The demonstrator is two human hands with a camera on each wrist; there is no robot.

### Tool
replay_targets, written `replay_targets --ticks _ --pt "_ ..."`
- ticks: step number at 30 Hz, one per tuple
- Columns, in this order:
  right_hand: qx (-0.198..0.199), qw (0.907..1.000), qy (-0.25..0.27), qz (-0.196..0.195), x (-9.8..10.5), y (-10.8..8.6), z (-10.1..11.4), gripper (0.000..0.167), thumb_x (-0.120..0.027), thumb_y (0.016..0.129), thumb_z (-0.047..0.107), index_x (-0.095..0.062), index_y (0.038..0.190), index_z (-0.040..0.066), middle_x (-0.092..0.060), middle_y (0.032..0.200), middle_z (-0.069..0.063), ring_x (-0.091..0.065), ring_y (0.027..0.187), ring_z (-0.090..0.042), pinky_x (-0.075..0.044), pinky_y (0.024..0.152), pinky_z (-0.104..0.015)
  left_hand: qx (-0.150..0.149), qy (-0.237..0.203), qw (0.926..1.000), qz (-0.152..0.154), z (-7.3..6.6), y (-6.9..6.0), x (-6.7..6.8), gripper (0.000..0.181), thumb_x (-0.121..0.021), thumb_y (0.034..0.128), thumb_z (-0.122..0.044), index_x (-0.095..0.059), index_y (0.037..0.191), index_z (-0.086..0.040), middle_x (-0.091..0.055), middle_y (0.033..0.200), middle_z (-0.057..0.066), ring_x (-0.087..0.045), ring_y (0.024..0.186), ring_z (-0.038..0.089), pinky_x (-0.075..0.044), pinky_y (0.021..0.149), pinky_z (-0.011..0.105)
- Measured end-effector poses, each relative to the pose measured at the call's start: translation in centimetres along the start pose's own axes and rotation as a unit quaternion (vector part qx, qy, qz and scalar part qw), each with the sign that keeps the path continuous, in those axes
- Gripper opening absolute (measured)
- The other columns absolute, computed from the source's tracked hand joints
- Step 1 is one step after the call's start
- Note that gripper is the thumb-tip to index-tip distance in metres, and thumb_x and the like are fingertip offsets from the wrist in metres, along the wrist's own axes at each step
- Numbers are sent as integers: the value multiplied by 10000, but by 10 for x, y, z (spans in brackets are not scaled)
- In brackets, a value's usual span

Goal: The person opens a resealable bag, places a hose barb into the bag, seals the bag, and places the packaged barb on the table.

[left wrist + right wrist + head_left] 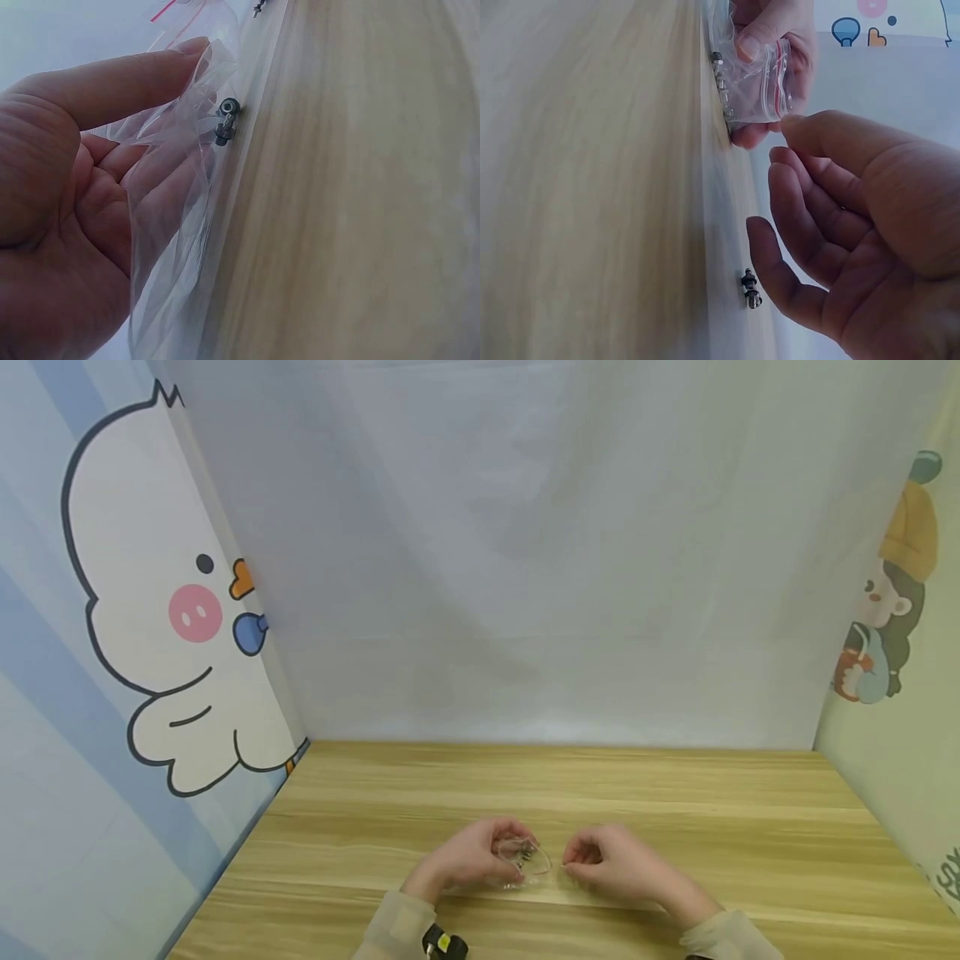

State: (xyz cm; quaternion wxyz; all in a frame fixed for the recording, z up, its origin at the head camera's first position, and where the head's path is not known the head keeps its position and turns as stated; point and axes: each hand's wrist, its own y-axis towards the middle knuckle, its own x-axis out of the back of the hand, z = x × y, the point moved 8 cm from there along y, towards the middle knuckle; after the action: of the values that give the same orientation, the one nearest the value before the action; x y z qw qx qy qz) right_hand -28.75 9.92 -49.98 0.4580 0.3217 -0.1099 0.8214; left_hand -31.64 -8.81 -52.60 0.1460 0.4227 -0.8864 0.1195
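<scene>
- One clear zip bag (751, 90), red-striped, low over the wooden table (570, 777), grasped between thumb and fingers of the left hand (472, 853).
- Several small metal parts (527, 853), inside the bag.
- One right hand (621, 864), just beside the bag, thumb and forefinger drawn near each other; whether they pinch anything, cannot tell.
- One loose metal piece (751, 291), on the table near the right hand's curled fingers.
</scene>
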Motion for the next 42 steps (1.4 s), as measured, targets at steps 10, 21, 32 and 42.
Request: replay_targets --ticks 10,21,32,42 --pt "239 9997 104 -24 -3 5 11 56 -792 965 128 -759 936 164 -697 828 110 -648 752 -38 -579 690 -246 48 -86 10000 2 0 0 0 529 -870 808 42 -692 1271 -143 -721 1238 -32 -659 1217 160 -515 1097 354" --pt "318 9993 129 -159 -8 15 18 39 -790 963 111 -767 960 142 -707 840 109 -652 756 -37 -589 695 -247 98 -220 9997 26 -2 -2 -1 549 -860 820 52 -676 1313 -104 -715 1285 16 -651 1254 224 -539 1073 371" --pt "388 9984 298 -271 -12 17 21 49 -792 958 92 -760 942 126 -713 836 88 -656 751 -46 -595 689 -249 121 -219 9997 -45 -1 -2 -1 541 -860 822 52 -680 1305 -109 -711 1302 12 -640 1288 253 -532 1092 409" --pt "327 9984 255 -375 -13 16 24 37 -802 956 116 -767 948 125 -716 846 94 -660 763 -52 -597 701 -251 122 -301 9995 -34 0 -2 -2 532 -848 827 68 -677 1299 -105 -702 1333 31 -619 1334 293 -529 1098 417"
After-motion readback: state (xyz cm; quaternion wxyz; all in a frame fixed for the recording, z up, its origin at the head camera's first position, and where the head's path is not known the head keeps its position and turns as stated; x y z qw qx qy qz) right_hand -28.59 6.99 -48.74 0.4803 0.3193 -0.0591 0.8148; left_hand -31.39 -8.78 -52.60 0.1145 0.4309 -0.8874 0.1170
